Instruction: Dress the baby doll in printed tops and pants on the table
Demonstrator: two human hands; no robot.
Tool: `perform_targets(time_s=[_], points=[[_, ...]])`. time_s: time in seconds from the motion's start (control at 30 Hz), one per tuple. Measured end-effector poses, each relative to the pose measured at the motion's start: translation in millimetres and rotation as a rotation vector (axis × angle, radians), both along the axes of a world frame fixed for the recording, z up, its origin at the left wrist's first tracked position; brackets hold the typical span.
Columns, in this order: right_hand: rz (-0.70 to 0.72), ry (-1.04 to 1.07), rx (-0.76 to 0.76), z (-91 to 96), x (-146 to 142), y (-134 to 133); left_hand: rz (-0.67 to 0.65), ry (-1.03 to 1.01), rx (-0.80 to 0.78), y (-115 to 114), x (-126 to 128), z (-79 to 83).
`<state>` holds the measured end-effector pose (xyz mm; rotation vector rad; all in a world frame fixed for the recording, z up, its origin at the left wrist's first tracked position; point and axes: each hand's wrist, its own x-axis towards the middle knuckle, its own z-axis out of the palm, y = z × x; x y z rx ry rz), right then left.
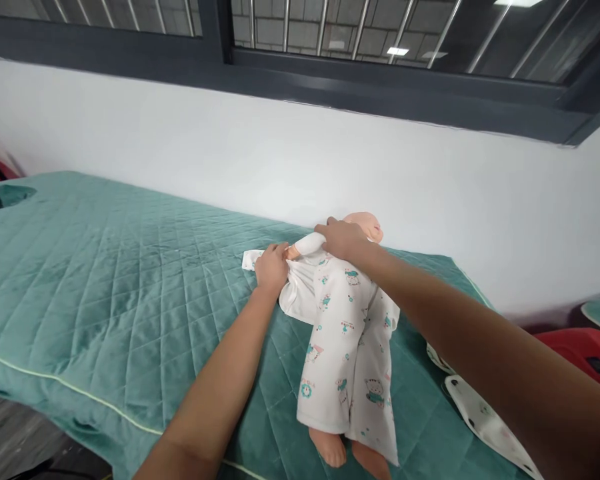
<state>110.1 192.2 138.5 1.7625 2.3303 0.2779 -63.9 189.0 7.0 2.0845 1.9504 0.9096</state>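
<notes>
A baby doll (365,227) lies on its back on a green quilted bed (105,280), head toward the wall, bare feet toward me. It wears white patterned pyjamas (347,347). My left hand (271,267) is closed on the loose white sleeve cloth beside the doll's arm. My right hand (343,238) is wrapped round the doll's upper arm and shoulder, just below its head.
A white patterned cloth (485,417) lies on the bed to the right of the doll. A white wall and a dark-framed barred window (330,60) run behind the bed. Red furniture (587,357) stands at the right. A face hole (5,195) sits at the bed's far left.
</notes>
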Motion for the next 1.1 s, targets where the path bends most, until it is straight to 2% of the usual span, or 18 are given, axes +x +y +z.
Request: perform_targets(time_s=[0.2, 0.33, 0.43, 0.6, 0.73, 0.83, 0.93, 1.03, 1.1], points=[[-0.014, 0.023, 0.006, 4.8, 4.7, -3.3, 0.056, 0.072, -0.051, -3.2, 1.1, 2.5], [-0.006, 0.045, -0.016, -2.9, -2.7, -2.3, 0.089, 0.113, -0.046, -2.9, 1.9, 4.6], [-0.001, 0.062, -0.027, -13.0, -11.7, 2.1, 0.124, 0.191, 0.028, -1.8, 4.8, 5.4], [0.003, 0.114, -0.059, -27.9, -24.1, 11.3, -0.016, 0.338, 0.143, 1.6, 16.2, 6.7], [-0.009, 0.203, -0.048, -28.6, -21.0, 7.9, -0.058, 0.378, 0.117, 5.2, 20.4, 6.2], [-0.028, 0.314, 0.017, -24.5, -0.6, -5.1, -0.028, 0.403, 0.078, 5.9, 18.8, 5.6], [-0.112, 0.604, 0.217, -28.9, 39.1, -23.0, -0.016, 0.412, 0.051, 4.2, 16.5, 6.5], [-0.279, 0.858, 0.436, -51.0, 87.0, -37.9, -0.007, 0.412, 0.028, 1.5, 15.6, 7.8], [-0.368, 0.914, 0.474, -72.8, 112.3, -44.8, 0.019, 0.413, 0.01, 0.3, 15.8, 7.8]])
